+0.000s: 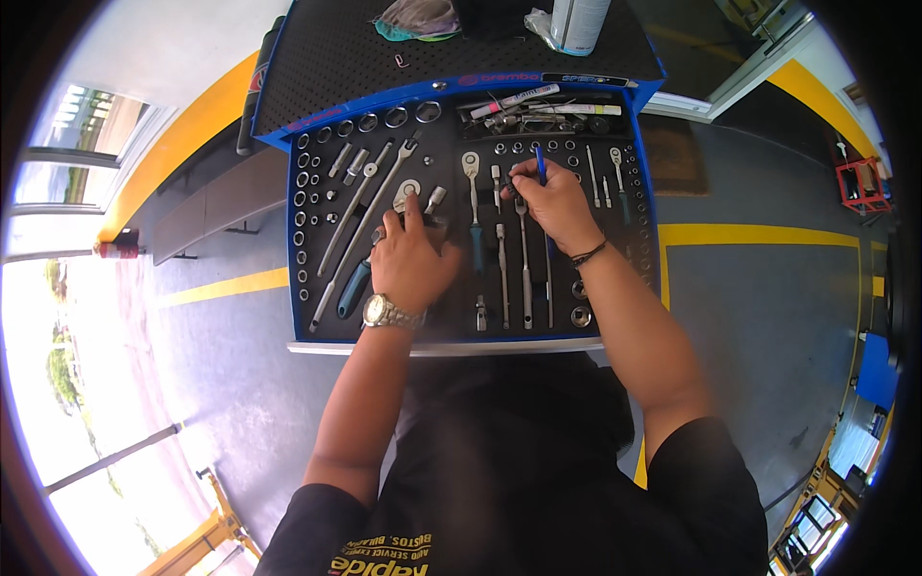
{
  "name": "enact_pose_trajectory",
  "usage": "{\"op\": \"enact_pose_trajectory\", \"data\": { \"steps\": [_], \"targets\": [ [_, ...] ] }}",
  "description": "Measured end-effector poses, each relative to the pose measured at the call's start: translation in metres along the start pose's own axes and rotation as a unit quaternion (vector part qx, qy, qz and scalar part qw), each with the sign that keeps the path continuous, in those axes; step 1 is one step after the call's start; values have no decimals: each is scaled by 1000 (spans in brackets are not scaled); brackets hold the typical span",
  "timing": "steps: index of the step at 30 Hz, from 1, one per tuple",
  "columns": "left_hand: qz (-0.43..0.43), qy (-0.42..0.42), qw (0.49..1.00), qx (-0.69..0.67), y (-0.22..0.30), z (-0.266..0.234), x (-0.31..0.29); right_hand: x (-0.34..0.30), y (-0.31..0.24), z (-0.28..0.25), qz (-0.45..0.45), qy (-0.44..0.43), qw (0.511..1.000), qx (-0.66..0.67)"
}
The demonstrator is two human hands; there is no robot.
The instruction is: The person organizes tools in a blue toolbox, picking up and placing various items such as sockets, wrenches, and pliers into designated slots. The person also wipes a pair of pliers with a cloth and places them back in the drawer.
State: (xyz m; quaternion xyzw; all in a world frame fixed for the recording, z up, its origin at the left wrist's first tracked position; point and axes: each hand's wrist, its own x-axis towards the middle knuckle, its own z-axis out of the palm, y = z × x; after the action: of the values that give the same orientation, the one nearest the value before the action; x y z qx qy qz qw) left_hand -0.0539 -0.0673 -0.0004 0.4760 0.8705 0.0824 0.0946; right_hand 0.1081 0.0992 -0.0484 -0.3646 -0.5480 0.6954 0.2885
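An open tool drawer point(327, 328) lined with dark foam lies below my hands. My left hand point(413, 257), with a watch at its wrist, is open. Its extended fingers reach the head of a large ratchet point(408, 192), whose blue-grey handle runs out below the hand. My right hand point(555, 206) is closed around a blue pen point(541, 167) that points up. Something small and dark sits at its fingertips, too unclear to name. Under that hand stands an extension bar point(525, 278) in its slot. A smaller ratchet point(472, 182) lies between the two hands.
Sockets point(396, 117) line the drawer's left and upper edges. Markers point(523, 99) and loose tools fill a tray at the back. On the cabinet's dark top are a cloth point(417, 19), a pink clip point(400, 61) and a spray can point(579, 26). A bench point(226, 206) stands left.
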Motion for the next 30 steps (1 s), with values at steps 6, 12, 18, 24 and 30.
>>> {"op": "enact_pose_trajectory", "data": {
  "steps": [6, 12, 18, 24, 30],
  "targets": [
    [1, 6, 1000, 7, 1, 4, -3, -1, -8, -2, 1, -8, 1000, -11],
    [3, -3, 998, -57, -7, -10, -13, -1, -16, -6, 11, -9, 1000, -10],
    [-21, 12, 999, -45, -23, -20, -58, 0, -14, -6, 13, -7, 1000, -16],
    [-21, 14, 999, -41, -35, -7, -71, 2, -7, -7, 10, -6, 1000, -14],
    [-14, -4, 996, -86, -23, -5, -69, -2, -14, -7, 6, -10, 1000, -16]
  ]
}}
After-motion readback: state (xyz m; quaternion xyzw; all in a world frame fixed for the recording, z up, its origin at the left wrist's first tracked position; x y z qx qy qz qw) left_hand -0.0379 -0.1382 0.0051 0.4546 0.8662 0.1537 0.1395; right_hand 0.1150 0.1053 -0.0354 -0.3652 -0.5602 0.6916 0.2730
